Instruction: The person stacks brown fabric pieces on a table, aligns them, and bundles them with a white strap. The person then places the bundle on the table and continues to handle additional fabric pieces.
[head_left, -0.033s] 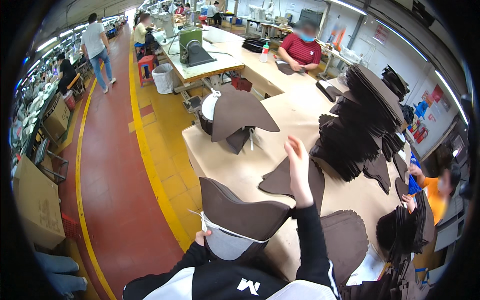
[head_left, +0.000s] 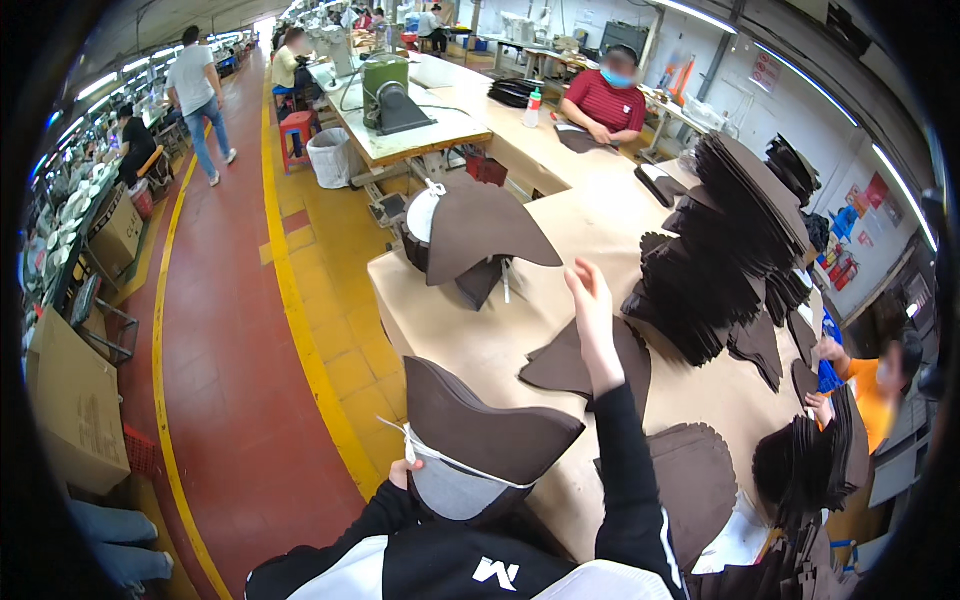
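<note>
My left hand (head_left: 402, 473) grips the near left edge of a bundle of dark brown cut pieces (head_left: 480, 415), close to my body. White string ties the bundle around a light grey piece (head_left: 455, 490), with a knot at the left. My right hand (head_left: 594, 318) is raised over the table with its fingers stretched out and nothing in it. Below it lie flat brown pieces (head_left: 560, 362) with pointed ends. A second tied bundle (head_left: 485, 232) stands farther off, near the table's left edge.
Tall stacks of brown pieces (head_left: 705, 265) fill the table's right side. Rounded brown pieces (head_left: 690, 480) lie by my right forearm. A co-worker in a red shirt (head_left: 605, 100) sits across the table; another in orange (head_left: 873, 390) works at right. A green machine (head_left: 388, 95) stands beyond.
My right hand has shifted very slightly upward, still held out over the table. The bundle in my left hand stays about where it was.
</note>
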